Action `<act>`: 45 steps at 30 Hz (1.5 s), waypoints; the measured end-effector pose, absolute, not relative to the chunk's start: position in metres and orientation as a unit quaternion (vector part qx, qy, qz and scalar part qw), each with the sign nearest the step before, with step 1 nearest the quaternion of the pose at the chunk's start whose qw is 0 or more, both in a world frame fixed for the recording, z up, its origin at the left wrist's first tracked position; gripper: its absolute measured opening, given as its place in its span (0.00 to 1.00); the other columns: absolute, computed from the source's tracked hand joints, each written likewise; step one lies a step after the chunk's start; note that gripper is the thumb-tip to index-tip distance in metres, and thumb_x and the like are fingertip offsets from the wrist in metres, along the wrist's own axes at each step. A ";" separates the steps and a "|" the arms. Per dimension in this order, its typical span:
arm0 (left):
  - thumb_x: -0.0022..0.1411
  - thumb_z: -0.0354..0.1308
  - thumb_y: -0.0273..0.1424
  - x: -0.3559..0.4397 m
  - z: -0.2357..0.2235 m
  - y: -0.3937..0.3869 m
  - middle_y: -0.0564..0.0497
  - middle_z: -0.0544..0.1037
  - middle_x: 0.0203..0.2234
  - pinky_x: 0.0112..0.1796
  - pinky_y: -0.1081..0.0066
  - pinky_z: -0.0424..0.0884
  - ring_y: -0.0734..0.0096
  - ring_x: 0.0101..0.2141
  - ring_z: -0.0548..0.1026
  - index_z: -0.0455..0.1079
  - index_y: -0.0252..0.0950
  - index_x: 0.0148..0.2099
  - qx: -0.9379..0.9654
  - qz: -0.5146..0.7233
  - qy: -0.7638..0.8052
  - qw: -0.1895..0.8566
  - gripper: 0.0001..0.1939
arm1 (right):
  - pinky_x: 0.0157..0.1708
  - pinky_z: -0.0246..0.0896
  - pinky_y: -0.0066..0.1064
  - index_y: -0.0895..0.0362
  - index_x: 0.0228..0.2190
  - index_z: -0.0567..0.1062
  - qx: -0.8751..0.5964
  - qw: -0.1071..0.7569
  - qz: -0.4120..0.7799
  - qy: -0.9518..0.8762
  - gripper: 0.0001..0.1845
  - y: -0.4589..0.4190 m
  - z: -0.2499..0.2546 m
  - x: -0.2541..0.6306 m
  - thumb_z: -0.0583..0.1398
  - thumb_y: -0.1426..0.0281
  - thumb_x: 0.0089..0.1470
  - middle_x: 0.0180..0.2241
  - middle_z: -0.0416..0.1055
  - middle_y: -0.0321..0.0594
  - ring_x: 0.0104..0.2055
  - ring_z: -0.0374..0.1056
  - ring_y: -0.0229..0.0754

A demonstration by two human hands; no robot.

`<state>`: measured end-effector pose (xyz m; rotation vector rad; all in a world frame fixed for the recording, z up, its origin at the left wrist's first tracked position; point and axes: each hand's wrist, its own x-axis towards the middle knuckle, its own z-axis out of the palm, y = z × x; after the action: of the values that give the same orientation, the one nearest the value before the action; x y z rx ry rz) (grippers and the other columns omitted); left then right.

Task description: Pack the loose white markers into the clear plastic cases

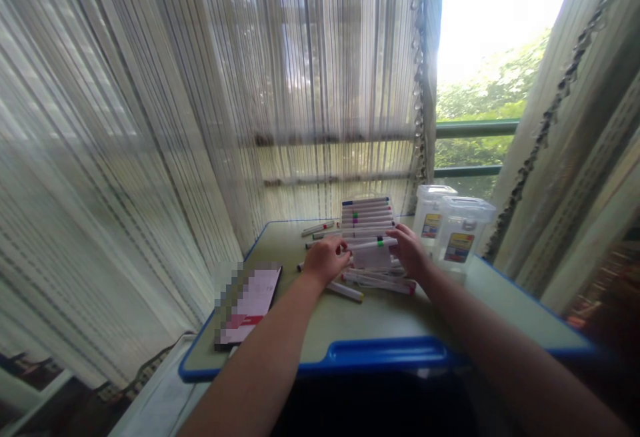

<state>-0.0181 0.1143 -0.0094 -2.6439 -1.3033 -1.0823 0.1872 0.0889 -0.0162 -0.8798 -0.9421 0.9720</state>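
A white marker (367,246) lies crosswise between my two hands, over the front of a stack of markers. My left hand (326,260) is curled, thumb and fingers pinched at the marker's left end. At its right end my right hand (411,250) closes its fingers; exactly how they grip is partly hidden. Behind them, a row of markers (367,216) with coloured bands rests in a pale holder (373,260). Loose markers lie around it, among them a yellow-ended marker (346,290) and a pink-ended marker (380,284).
Two clear plastic boxes (463,230) with labels stand to the right, near my right forearm. At the left of the blue-edged table (350,320) lies a phone or tablet (253,300), partly pixelated. Striped curtains (320,77) hang just behind the table.
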 end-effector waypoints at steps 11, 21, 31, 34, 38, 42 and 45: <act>0.57 0.58 0.33 -0.018 -0.008 0.112 0.47 0.79 0.33 0.38 0.70 0.69 0.66 0.34 0.76 0.78 0.36 0.35 -0.846 -0.340 -0.411 -0.001 0.09 | 0.20 0.55 0.27 0.54 0.26 0.70 -0.389 0.691 0.441 -0.420 0.11 0.092 -0.019 0.189 0.64 0.66 0.36 0.24 0.68 0.31 0.22 0.62 0.35; 0.54 0.61 0.28 -0.018 -0.005 0.110 0.52 0.74 0.24 0.32 0.73 0.66 0.71 0.27 0.72 0.73 0.34 0.36 -0.832 -0.371 -0.411 -0.010 0.05 | 0.19 0.54 0.26 0.54 0.28 0.71 -0.389 0.697 0.436 -0.415 0.12 0.090 -0.017 0.189 0.63 0.67 0.34 0.26 0.70 0.31 0.23 0.63 0.35; 0.56 0.59 0.28 -0.019 -0.007 0.113 0.50 0.76 0.25 0.32 0.73 0.66 0.72 0.27 0.71 0.74 0.34 0.31 -0.846 -0.390 -0.365 -0.007 0.04 | 0.20 0.54 0.27 0.54 0.25 0.70 -0.387 0.695 0.443 -0.414 0.10 0.090 -0.017 0.189 0.62 0.68 0.33 0.23 0.67 0.30 0.22 0.61 0.34; 0.57 0.58 0.28 -0.019 -0.007 0.113 0.49 0.76 0.25 0.33 0.72 0.66 0.71 0.28 0.72 0.75 0.34 0.29 -0.844 -0.389 -0.369 -0.002 0.06 | 0.20 0.53 0.26 0.54 0.26 0.70 -0.386 0.691 0.445 -0.419 0.11 0.090 -0.017 0.188 0.62 0.68 0.34 0.23 0.67 0.30 0.22 0.61 0.34; 0.57 0.58 0.29 -0.019 -0.007 0.112 0.51 0.74 0.24 0.33 0.72 0.66 0.71 0.28 0.71 0.73 0.34 0.30 -0.834 -0.405 -0.374 -0.010 0.05 | 0.19 0.53 0.26 0.54 0.25 0.69 -0.383 0.690 0.450 -0.418 0.10 0.089 -0.016 0.188 0.61 0.69 0.34 0.23 0.67 0.31 0.22 0.61 0.35; 0.56 0.59 0.31 -0.019 -0.009 0.115 0.52 0.72 0.25 0.33 0.72 0.66 0.72 0.28 0.70 0.68 0.35 0.29 -0.820 -0.424 -0.383 -0.028 0.06 | 0.19 0.52 0.26 0.53 0.25 0.69 -0.399 0.679 0.455 -0.416 0.10 0.085 -0.013 0.186 0.60 0.69 0.34 0.23 0.67 0.31 0.22 0.61 0.35; 0.52 0.62 0.34 -0.018 -0.012 0.119 0.52 0.70 0.27 0.33 0.71 0.67 0.72 0.28 0.69 0.65 0.36 0.30 -0.793 -0.439 -0.419 -0.053 0.09 | 0.19 0.52 0.26 0.53 0.25 0.68 -0.410 0.671 0.456 -0.417 0.10 0.083 -0.012 0.184 0.60 0.69 0.34 0.22 0.67 0.31 0.23 0.61 0.36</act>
<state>-0.0180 0.1189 -0.0118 -2.5788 -1.3629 -1.4282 0.1841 0.0828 -0.0116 -0.9240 -0.9406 1.0277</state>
